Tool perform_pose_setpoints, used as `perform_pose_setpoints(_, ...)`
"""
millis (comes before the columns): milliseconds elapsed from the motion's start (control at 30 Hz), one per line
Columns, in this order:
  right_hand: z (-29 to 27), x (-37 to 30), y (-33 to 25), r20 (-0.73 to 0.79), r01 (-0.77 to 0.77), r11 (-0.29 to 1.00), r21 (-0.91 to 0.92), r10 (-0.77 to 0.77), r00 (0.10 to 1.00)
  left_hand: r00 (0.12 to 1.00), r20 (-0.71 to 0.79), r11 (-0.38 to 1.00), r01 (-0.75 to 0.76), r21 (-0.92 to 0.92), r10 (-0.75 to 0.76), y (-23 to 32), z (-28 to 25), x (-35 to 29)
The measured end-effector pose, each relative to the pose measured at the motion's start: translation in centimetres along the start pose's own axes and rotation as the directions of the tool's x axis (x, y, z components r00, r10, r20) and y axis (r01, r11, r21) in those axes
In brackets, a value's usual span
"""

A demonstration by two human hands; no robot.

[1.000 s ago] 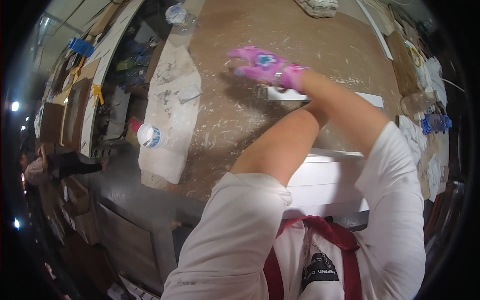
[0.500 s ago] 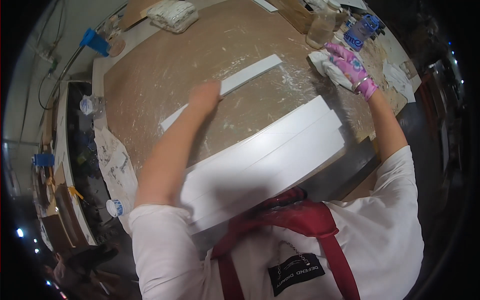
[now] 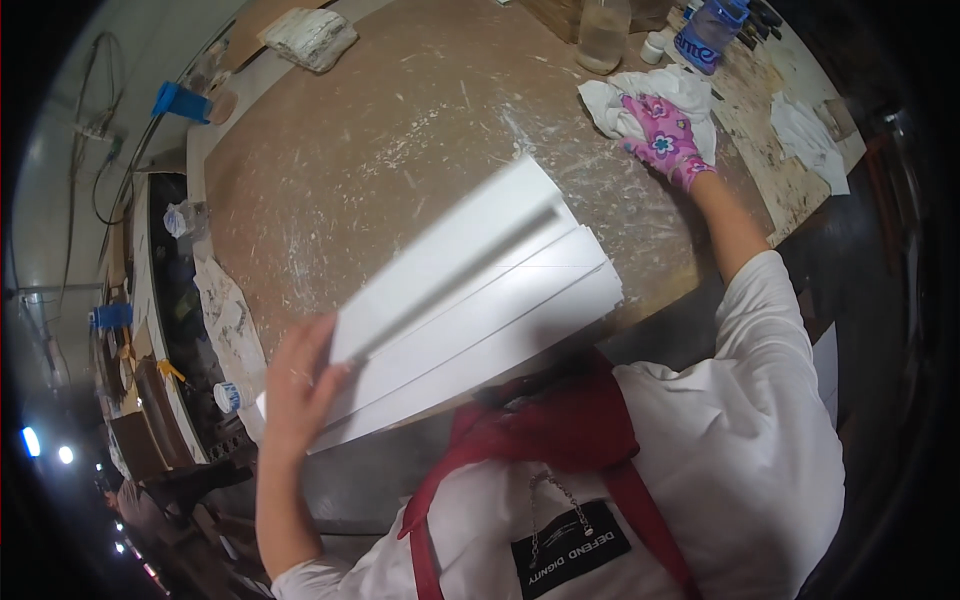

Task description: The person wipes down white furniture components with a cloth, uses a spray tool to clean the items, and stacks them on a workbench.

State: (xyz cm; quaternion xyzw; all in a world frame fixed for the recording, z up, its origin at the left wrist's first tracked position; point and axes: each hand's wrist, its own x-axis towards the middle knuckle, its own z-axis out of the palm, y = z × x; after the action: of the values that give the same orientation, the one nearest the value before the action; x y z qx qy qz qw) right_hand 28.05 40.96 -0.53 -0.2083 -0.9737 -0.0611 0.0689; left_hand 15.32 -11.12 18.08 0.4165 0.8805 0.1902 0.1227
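Observation:
My bare left hand [image 3: 303, 375] grips the near-left end of a long white board [image 3: 450, 250], fingers at its far edge and thumb on top. That board is tilted over a stack of similar white boards [image 3: 560, 290] at the table's near edge, and a shadow line runs between them. My right hand [image 3: 665, 140], in a pink flowered glove, is closed over a crumpled white cloth [image 3: 600, 105] on the right side of the table. The fingertips are partly lost in the folds.
The brown, paint-streaked worktable [image 3: 400, 150] spreads ahead. At the far right stand a cloudy jar [image 3: 602, 40], a small white bottle [image 3: 653, 47] and a blue-purple bottle [image 3: 708, 38]. A wrapped white bundle [image 3: 312, 40] lies far left. Another white cloth [image 3: 808, 145] hangs by the right edge.
My left hand has come back from mid-table toward me, bringing a white board over the stack. The narrow strip has left mid-table. My right hand has lowered the cloth, which is now spread wider.

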Motion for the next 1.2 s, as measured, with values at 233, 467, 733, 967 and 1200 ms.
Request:
perform_pose_setpoints(233,-0.9,7.2,3.3,-0.11,0.047,0.832,0.553,0.017,0.994,0.998,-0.031,0.997,-0.058,0.057,0.059,0.8,3.0,-2.3)
perform_pose_setpoints(467,-11.2,18.0,-17.7,-0.38,0.582,0.474,0.66,-0.458,0.804,0.997,-0.02,0.97,-0.072,0.234,0.079,0.3,3.9,-2.7)
perform_pose_setpoints(733,-15.1,18.1,-52.6,0.04,0.273,0.273,0.922,-0.772,0.634,0.984,-0.136,0.987,-0.096,0.132,0.114,-1.2,4.6,-3.5)
perform_pose_setpoints(967,-1.9,12.6,-59.3,-0.015,0.747,0.291,0.598,-0.927,0.374,0.948,-0.261,0.974,-0.137,0.182,0.182,-2.0,6.4,-3.2)
perform_pose_setpoints(1200,-11.1,16.2,-47.4,0.366,0.444,0.325,0.835,-0.931,-0.007,0.939,-0.303,0.981,-0.122,0.148,0.162,-2.6,6.0,-3.4)
